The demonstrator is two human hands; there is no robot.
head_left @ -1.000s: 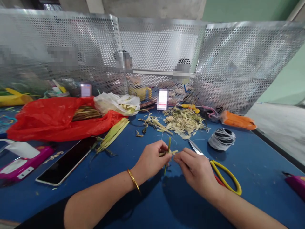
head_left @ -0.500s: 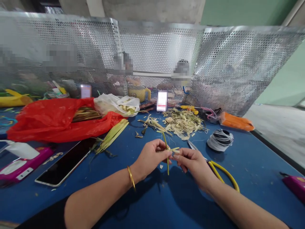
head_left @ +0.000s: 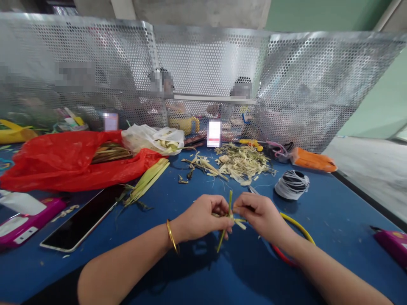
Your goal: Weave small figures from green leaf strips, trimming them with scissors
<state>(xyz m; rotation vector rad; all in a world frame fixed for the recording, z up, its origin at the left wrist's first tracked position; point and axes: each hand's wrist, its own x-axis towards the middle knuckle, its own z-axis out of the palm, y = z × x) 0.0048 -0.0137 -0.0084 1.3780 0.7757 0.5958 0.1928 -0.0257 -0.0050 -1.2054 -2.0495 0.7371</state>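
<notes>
My left hand (head_left: 211, 217) is closed in a pinch on a small crossed bundle of plant strips (head_left: 230, 207). One thin green strip stands out above and below the fingers, its top leaning right, and pale cut ends poke out to the right. My right hand (head_left: 256, 209) is pinched close beside the upper part of the bundle; whatever lies between its fingertips is too small to make out. Partly under the right hand and forearm are scissors with yellow and red handles (head_left: 299, 224), their blades mostly hidden.
Behind the hands lies a heap of dry plant scraps (head_left: 244, 161). A spool of white thread (head_left: 291, 185) and an orange packet (head_left: 313, 160) sit right. Leftward are green leaf strips (head_left: 149, 180), a red plastic bag (head_left: 63, 156), a phone (head_left: 81, 220) and a purple power strip (head_left: 34, 224).
Both hands have come slightly lower. The green strip has swung from leaning left at its top to leaning right. My right hand has shifted from the pale ends to above them.
</notes>
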